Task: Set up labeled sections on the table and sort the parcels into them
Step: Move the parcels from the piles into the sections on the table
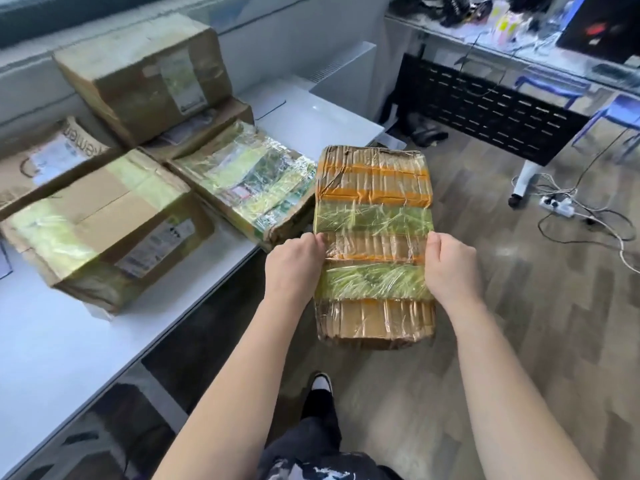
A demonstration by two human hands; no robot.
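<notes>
Left hand (296, 263) and right hand (450, 268) grasp taped parcel (374, 244) beside table (52, 341); other parcels (104, 220) unsorted there (labels apparently absent).

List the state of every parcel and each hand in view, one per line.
Taped parcel: sealed, held in the air beside the table.
Left hand: grips the parcel's left edge.
Right hand: grips its right edge.
Top box: closed, stacked on another box.
Flat wrapped parcel: lying at the table's edge.
</notes>
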